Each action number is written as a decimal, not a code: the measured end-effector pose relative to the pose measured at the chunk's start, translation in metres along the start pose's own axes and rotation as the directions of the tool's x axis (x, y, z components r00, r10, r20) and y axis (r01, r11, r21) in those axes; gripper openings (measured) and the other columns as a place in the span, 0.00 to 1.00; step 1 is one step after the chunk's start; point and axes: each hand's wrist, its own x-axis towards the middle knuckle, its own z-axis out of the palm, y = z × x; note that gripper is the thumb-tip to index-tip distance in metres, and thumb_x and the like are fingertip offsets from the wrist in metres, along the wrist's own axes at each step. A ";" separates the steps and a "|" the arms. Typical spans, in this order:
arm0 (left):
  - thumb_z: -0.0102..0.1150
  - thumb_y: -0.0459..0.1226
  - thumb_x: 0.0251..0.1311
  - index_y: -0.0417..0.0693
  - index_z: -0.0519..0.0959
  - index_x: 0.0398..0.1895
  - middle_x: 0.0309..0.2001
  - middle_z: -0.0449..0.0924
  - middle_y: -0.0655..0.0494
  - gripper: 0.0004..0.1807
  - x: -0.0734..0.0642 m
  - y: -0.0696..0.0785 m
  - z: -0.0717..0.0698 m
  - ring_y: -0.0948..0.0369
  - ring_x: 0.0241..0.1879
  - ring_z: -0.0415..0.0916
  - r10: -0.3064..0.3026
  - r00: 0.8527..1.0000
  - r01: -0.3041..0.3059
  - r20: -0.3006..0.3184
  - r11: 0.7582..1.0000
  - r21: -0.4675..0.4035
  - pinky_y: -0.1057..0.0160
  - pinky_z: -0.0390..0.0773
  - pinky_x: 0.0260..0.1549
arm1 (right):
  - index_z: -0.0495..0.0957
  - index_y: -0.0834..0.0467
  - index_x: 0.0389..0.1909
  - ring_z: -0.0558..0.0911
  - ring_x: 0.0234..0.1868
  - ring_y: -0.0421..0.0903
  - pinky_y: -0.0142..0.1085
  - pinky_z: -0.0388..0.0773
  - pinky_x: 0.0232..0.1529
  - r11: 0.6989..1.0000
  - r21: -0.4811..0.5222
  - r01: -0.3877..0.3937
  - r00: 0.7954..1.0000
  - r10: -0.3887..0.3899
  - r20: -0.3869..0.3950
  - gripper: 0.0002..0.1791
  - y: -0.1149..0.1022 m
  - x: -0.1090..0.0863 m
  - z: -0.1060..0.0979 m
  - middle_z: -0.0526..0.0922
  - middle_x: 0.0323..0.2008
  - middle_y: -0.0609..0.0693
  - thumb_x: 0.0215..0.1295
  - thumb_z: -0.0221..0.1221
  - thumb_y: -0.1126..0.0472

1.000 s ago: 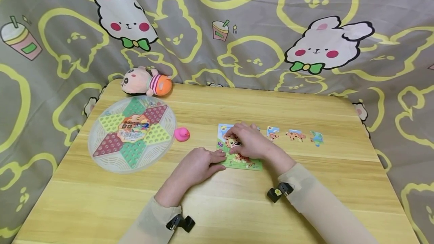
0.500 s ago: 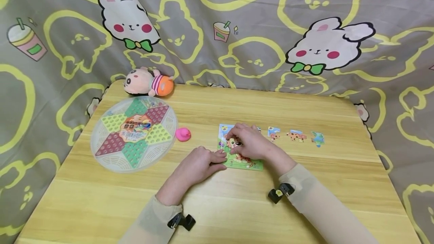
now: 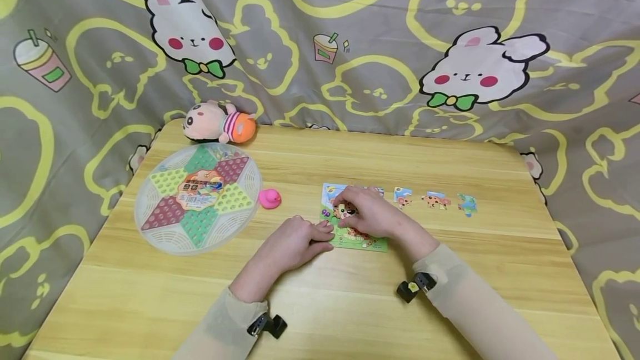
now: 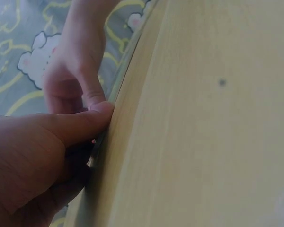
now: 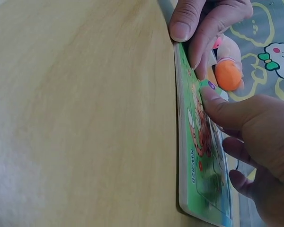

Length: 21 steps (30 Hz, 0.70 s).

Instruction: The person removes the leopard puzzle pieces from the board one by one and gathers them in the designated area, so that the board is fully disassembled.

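A small jigsaw puzzle board (image 3: 360,244) with a spotted leopard on green and blue lies on the wooden table. My left hand (image 3: 297,243) holds its left edge, thumb at the near rim and fingers on top. Over the board, my right hand (image 3: 370,210) curls its thumb and index finger about a puzzle piece (image 3: 347,210) by the leopard's face. In the right wrist view, the right thumb (image 5: 217,104) rests on the board's face close to the left fingertips. The palm hides much of the board's upper right. Three loose puzzle pieces (image 3: 435,200) lie in a row to the right.
Left of the board sit a pink toy duck (image 3: 270,198) and a round Chinese checkers board (image 3: 165,240) under a clear cover. A plush doll (image 3: 220,121) lies at the back left corner. A patterned curtain (image 3: 375,26) hangs behind the table (image 3: 320,315).
A light edge showing at the board's left half a second ago has gone as a piece there settles flatter. Both hands stay nearly in place; the head view shifts slightly.
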 end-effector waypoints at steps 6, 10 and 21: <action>0.71 0.46 0.69 0.53 0.91 0.53 0.53 0.87 0.58 0.14 0.000 0.001 0.000 0.63 0.54 0.85 -0.011 1.000 0.011 0.006 1.000 0.010 0.57 0.84 0.55 | 0.82 0.58 0.61 0.75 0.37 0.44 0.40 0.73 0.42 0.997 0.048 0.067 0.997 -0.068 0.025 0.23 0.001 0.000 -0.002 0.80 0.43 0.43 0.68 0.73 0.57; 0.71 0.46 0.69 0.53 0.91 0.53 0.54 0.86 0.59 0.14 0.001 0.002 0.000 0.63 0.55 0.84 -0.025 1.000 0.025 0.015 1.000 0.012 0.56 0.83 0.56 | 0.81 0.59 0.64 0.75 0.39 0.45 0.43 0.74 0.44 0.995 0.063 0.082 0.994 -0.086 0.064 0.24 0.001 0.000 -0.006 0.80 0.49 0.46 0.71 0.71 0.58; 0.72 0.47 0.68 0.53 0.91 0.53 0.53 0.87 0.58 0.15 0.002 0.003 0.000 0.61 0.55 0.84 -0.035 0.999 0.034 0.016 0.999 0.030 0.52 0.82 0.59 | 0.83 0.58 0.64 0.74 0.38 0.42 0.46 0.68 0.46 0.996 -0.008 0.089 0.994 -0.088 0.060 0.26 0.003 0.000 -0.009 0.82 0.50 0.44 0.66 0.69 0.57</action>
